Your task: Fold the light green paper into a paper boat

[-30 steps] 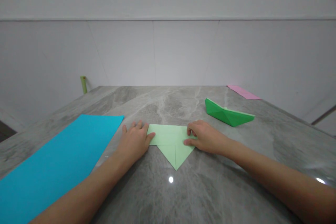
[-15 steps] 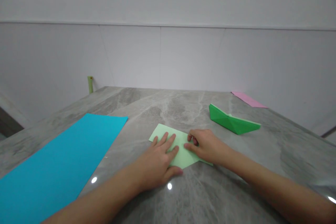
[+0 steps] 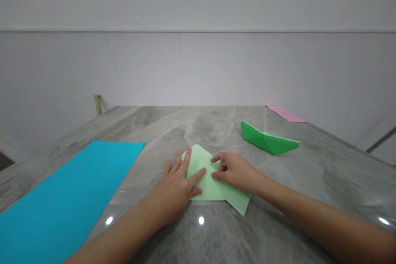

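Observation:
A folded sheet of pale green paper [image 3: 206, 187] lies on the grey marbled tabletop in front of me, one pointed corner at the top and a flap sticking out at lower right. Across its left side rests my left hand [image 3: 177, 185], open, with fingers spread and pressing the paper down. My right hand [image 3: 233, 171] is closed at the paper's right edge. Its fingers are curled, thumb and index finger bent toward each other on the sheet; the palm hides part of the edge. Beyond the right hand sits a folded green paper boat [image 3: 269, 142].
A large blue sheet [image 3: 71, 198] covers the left part of the marbled tabletop [image 3: 167, 128]. Pink paper [image 3: 286, 113] lies at the far right corner. A pale green post-like object [image 3: 98, 104] stands past the far left corner, against the white wall [image 3: 213, 66].
The pale green paper has turned, so a corner now points away and the flap shows more at lower right. My left hand has shifted left. The view has moved slightly.

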The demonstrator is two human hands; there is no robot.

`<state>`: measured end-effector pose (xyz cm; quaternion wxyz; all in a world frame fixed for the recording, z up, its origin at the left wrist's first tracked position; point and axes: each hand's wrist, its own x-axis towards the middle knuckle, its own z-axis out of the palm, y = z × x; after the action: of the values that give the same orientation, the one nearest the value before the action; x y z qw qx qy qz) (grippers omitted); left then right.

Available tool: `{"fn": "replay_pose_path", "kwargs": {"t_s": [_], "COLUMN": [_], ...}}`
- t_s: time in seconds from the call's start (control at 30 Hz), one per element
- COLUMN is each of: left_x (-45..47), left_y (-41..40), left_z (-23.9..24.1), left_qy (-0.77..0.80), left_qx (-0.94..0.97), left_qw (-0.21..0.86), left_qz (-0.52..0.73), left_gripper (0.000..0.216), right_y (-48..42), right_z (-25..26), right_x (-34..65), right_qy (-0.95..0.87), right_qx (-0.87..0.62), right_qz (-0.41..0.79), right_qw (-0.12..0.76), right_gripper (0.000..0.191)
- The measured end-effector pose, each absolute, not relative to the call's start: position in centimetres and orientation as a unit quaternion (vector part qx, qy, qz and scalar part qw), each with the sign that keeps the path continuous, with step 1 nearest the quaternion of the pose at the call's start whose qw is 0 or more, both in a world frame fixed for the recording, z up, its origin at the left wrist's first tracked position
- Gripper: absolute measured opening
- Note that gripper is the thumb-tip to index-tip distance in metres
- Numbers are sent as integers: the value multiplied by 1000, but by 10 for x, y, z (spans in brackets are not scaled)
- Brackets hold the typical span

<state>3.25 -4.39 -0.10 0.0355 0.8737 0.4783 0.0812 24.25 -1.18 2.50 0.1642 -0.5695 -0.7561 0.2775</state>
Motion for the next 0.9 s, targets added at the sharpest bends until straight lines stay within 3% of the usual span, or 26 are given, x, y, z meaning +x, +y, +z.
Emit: {"fn": "replay_pose_path", "kwargs": {"t_s": [0.1,0.2,0.33,0.47,0.8,0.9], "left_x": [32,30,32,37,47,47], "left_y": [-40,-32,-26,-36,-47,-45], "left_z": [-1,2,10,14,13,15], "left_qy": [544,604,533,409,411,423], "left_qx": [818,707,545,516,453,426], "left_qw": [64,194,486,641,680,665], "left_qz": [174,312,426,394,404,444], "left_gripper": [79,94,70,44,45,47], "right_y": [-10,-9,-11,-15,-19,-16], "right_z": [23,23,22,19,14,12], "right_x": [242,243,244,245,243,244], "right_qy": [-749,-743,-744,-748,-784,-748], "right_qx": [-545,-509,-466,-439,-384,-409], "right_qz": [296,273,232,213,69,42], "right_qw": [232,339,418,450,484,521], "right_gripper": [33,26,16,13,17,40]}}
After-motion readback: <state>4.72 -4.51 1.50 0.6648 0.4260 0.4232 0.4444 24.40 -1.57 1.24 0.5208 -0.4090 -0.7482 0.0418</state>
